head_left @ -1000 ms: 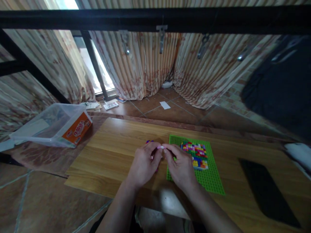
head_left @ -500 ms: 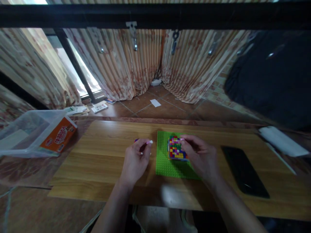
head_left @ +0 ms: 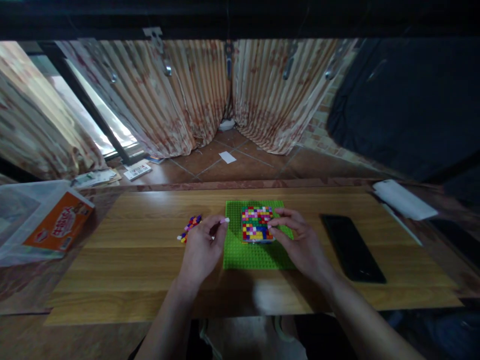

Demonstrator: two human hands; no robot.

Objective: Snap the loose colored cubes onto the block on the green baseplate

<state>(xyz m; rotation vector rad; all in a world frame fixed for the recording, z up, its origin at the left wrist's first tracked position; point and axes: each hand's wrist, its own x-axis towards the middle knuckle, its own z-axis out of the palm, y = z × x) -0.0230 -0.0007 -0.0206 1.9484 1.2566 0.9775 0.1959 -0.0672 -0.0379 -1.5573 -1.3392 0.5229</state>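
On a green studded baseplate (head_left: 234,257) stands a low block of many-coloured toy bricks (head_left: 255,227), roughly square. My left hand (head_left: 202,247) is closed in a pinch left of the plate, holding small pink and white bricks (head_left: 225,220) at its fingertips. A pile of loose small bricks (head_left: 190,227), mostly purple, orange and white, lies just behind that hand and is partly hidden by it. My right hand (head_left: 303,245) reaches over the plate's right side. Its thumb and index finger pinch a tiny pink brick (head_left: 269,226) against the block's right part.
A black phone-like slab (head_left: 352,247) lies on the wooden table (head_left: 150,270) to the right. Past the right end is a white object (head_left: 405,200). A clear plastic bin (head_left: 22,250) with an orange label stands at left. Curtains hang behind, over a tiled floor.
My view has turned, bringing more of the loose brick pile into sight. My right hand's fingertips have moved lower, to the block's right side. The left hand keeps its pinch.
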